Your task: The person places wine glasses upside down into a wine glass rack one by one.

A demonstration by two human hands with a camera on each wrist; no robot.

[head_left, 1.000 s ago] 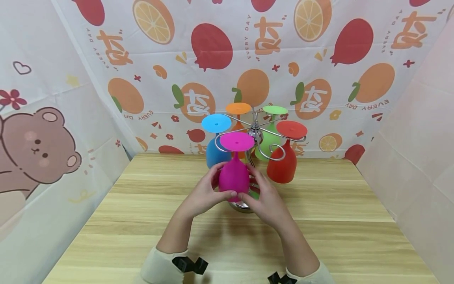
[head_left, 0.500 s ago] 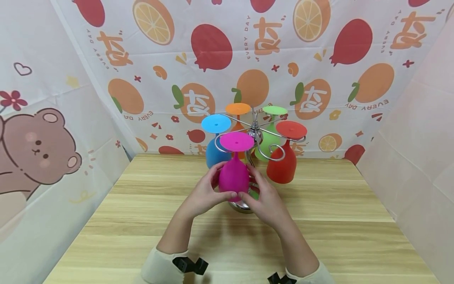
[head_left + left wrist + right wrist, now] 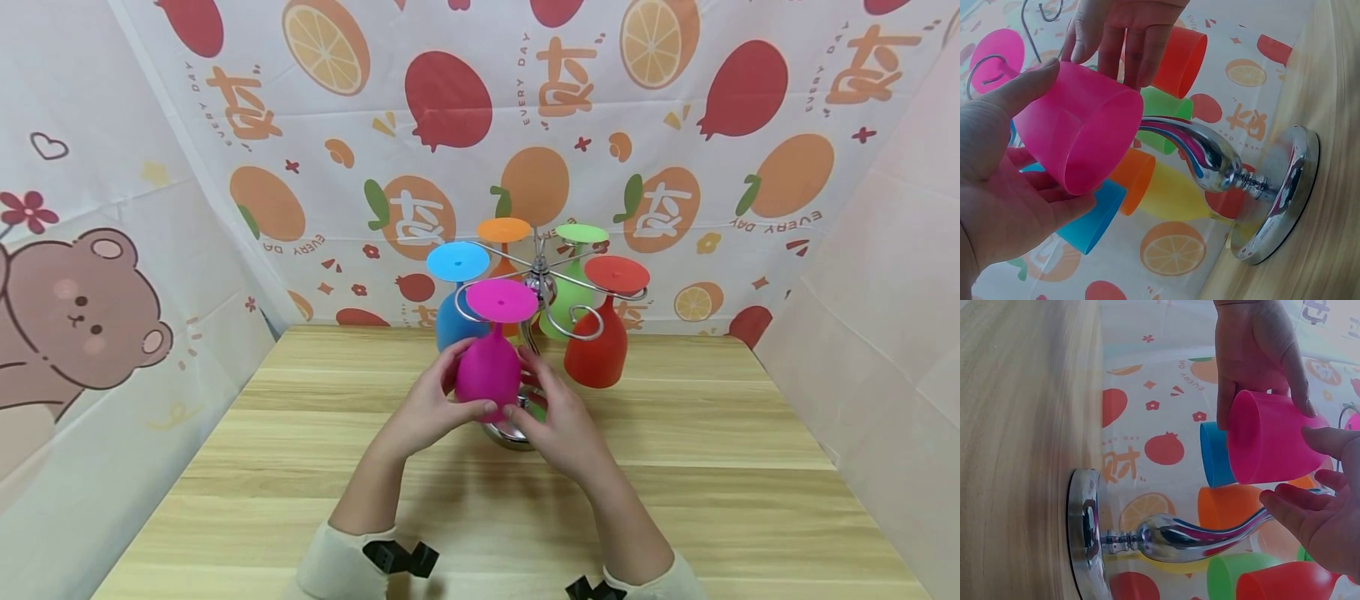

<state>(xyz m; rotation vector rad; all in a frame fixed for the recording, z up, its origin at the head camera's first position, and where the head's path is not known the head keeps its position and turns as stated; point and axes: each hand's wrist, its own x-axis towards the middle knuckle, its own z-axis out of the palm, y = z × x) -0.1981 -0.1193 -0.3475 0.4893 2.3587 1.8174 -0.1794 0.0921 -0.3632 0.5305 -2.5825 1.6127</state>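
Raised slightly since before, the upside-down pink cup [image 3: 488, 367], stem vertical, is cradled between left hand [image 3: 430, 408] and right hand [image 3: 558, 417], fingers curled round it.

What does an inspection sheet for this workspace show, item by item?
Surface: light wooden table, bare around the rack.
Job's things: pink plastic goblet hanging upside down on chrome wire rack; blue, orange, green and red goblets hanging too.
Clutter: nothing seen.
Hands: left hand and right hand hold the pink bowl.
Cables: nothing seen.
Surroundings: fruit-print cloth backdrop.
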